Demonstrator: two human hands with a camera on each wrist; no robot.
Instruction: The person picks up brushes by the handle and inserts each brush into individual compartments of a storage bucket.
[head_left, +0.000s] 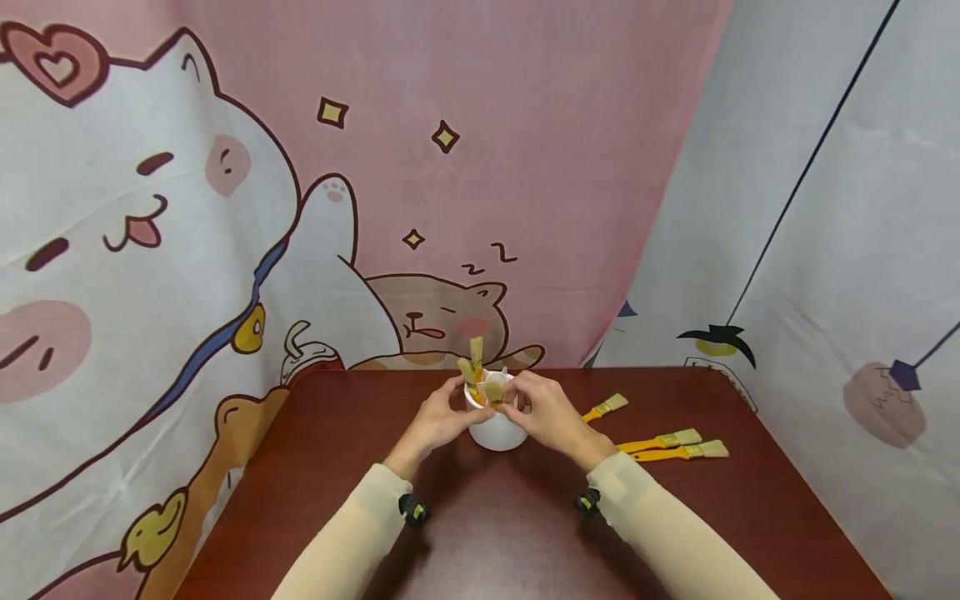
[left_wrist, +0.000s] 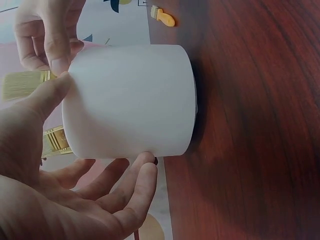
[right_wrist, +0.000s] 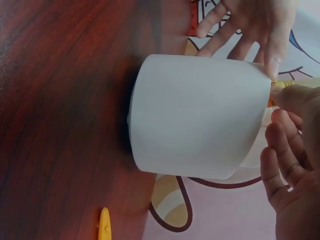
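Observation:
A white cylindrical holder (head_left: 498, 434) stands upright on the table, with a few paintbrushes, bristles up, in it. My left hand (head_left: 438, 417) grips its left side, the thumb at the near rim and the other fingers spread along the wall in the left wrist view. At that same rim, my right hand (head_left: 552, 412) pinches a paintbrush (head_left: 492, 392) near the base of its bristles, with its handle hidden behind the holder's wall. Two other paintbrushes (head_left: 477, 348) lean at the holder's left side.
On the dark red wooden table (head_left: 360, 433), several yellow-handled paintbrushes (head_left: 660, 441) lie to the right, beyond my right wrist. A patterned cloth (head_left: 540, 167) hangs behind the table's back edge and along both sides.

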